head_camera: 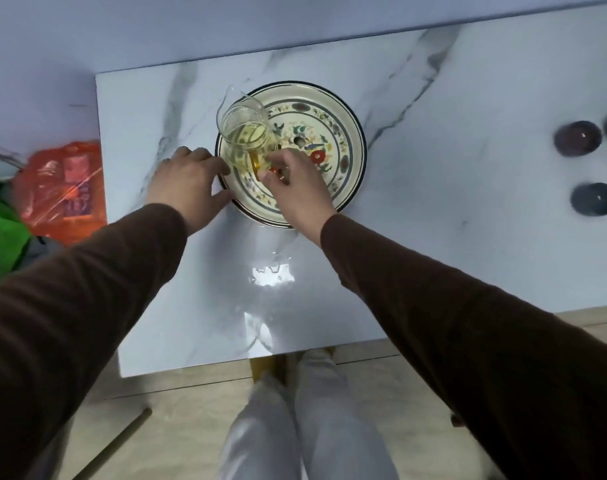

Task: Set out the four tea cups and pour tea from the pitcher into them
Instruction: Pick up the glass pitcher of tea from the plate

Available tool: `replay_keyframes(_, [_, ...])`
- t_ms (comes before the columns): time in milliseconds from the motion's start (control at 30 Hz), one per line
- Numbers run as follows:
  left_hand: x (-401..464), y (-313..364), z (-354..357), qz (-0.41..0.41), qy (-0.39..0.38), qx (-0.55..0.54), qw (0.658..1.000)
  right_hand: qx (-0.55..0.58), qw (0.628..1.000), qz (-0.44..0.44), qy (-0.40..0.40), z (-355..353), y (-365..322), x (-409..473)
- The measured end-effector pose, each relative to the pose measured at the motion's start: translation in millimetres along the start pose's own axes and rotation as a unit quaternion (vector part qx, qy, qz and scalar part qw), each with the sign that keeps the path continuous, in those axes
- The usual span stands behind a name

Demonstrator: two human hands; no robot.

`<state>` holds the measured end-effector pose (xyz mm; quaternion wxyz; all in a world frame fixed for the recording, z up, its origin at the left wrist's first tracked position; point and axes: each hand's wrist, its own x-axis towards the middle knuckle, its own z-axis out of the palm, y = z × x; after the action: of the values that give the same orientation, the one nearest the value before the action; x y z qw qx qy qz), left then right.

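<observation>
- pitcher [247, 135] of clear glass, holding pale yellow tea, stands upright on the left part of a flowered plate [347, 133].
- right hand [297, 187] grip closed on its amber handle.
- left hand [187, 181] open, fingers at the plate's left rim.
- dark cups [577, 138] well apart at the marble worktop [433, 220] right edge.

Marble table [433, 237]: plate [354, 133], cups [577, 138].
</observation>
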<state>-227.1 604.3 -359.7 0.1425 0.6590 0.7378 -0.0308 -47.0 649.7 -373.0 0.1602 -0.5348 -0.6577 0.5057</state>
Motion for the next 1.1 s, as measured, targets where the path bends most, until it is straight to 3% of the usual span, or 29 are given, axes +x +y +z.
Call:
replay_keyframes(200, [11.2,-15.2,4.7,0.016,-0.006,0.0,1.0,0.114,0.99,0.086,0.014,29.0,-8.6,13.9])
replay_keyframes(433, [12.6,-25.2,6.2,0.047,-0.008,-0.013,0.999,0.292,0.939,0.175,0.042,46.3,-15.6,17.3])
replay_keyframes(733, [17.9,18.2,-7.7,0.091,-0.028,-0.024,0.995,0.207,0.954,0.164,0.14,-12.1,1.5,-27.7])
replay_keyframes(1100, [-2.5,188.3,-0.3,0.177,-0.057,-0.057,0.981,0.156,0.947,0.164,0.229,-146.1,69.7,-152.3])
